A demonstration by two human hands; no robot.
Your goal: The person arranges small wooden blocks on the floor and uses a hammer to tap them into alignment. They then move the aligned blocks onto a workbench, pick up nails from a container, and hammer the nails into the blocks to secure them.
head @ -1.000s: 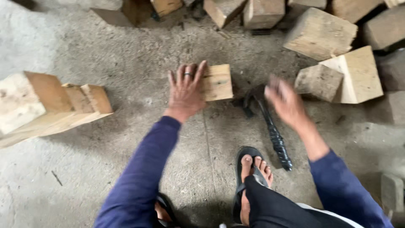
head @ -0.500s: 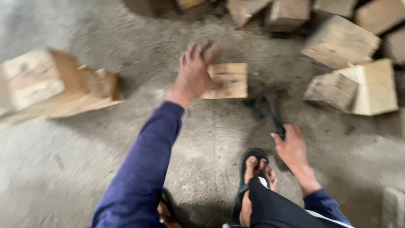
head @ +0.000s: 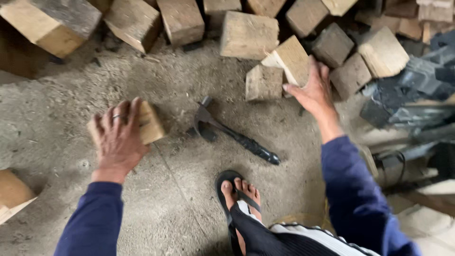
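1. Left hand (head: 118, 137) is spread flat over a small block (head: 144, 124) at middle left, fingers draped on it, no closed grip.
2. Right hand (head: 313, 90) has swung up from near the hatchet (head: 232, 132) to the upper right, open, fingers on a pale wedge (head: 294, 59); not clamped.
3. Hatchet now lies untouched on the floor (head: 180, 199), centre frame, above the sandalled foot (head: 239, 194).
4. A woodpile (head: 249, 33) lines the top edge.

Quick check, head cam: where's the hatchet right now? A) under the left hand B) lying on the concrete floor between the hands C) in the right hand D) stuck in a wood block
B: the hatchet lies flat on the floor, untouched; the left hand rests on a wood block, and the right hand is at another block.
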